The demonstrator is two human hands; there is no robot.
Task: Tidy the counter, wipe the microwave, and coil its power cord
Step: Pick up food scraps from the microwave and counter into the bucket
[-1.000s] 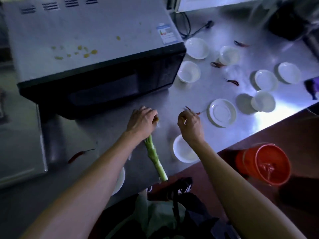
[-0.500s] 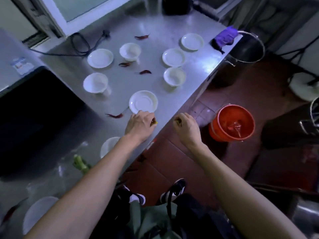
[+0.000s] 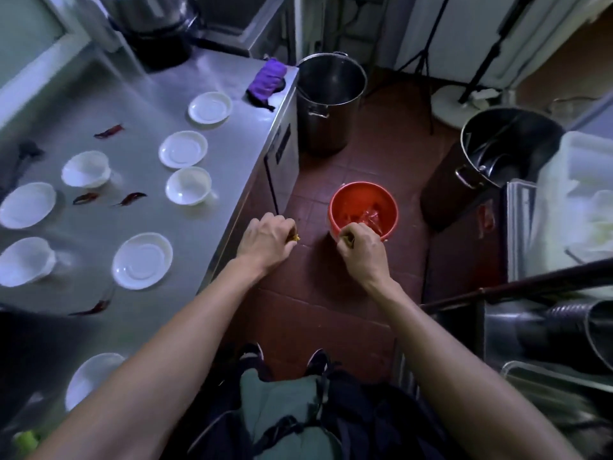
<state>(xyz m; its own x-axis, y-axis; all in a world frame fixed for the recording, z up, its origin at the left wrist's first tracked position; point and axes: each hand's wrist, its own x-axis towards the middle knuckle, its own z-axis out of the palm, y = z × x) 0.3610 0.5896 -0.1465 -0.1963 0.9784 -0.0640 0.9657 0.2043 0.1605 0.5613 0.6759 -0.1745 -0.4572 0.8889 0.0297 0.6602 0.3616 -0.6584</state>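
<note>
My left hand (image 3: 268, 242) is curled around small yellow food scraps (image 3: 295, 238), held just past the steel counter's (image 3: 212, 247) front edge, over the floor. My right hand (image 3: 361, 250) pinches a small scrap at the near rim of the orange bucket (image 3: 363, 207) standing on the red tile floor. On the counter lie several white saucers (image 3: 142, 260) and bowls (image 3: 188, 185), with dried red chillies (image 3: 131, 198) scattered among them. A purple cloth (image 3: 267, 79) sits at the counter's far corner. The microwave and its cord are out of view.
A tall steel pot (image 3: 326, 101) stands on the floor beside the counter's end. A large dark pot (image 3: 497, 154) and steel shelving with tubs are on the right. A green stalk (image 3: 25, 439) shows at the lower left. My shoes stand on the tiles below.
The view has swung right, away from the microwave toward the floor. Both hands have moved off the counter with their scraps, the right one reaching the orange bucket.
</note>
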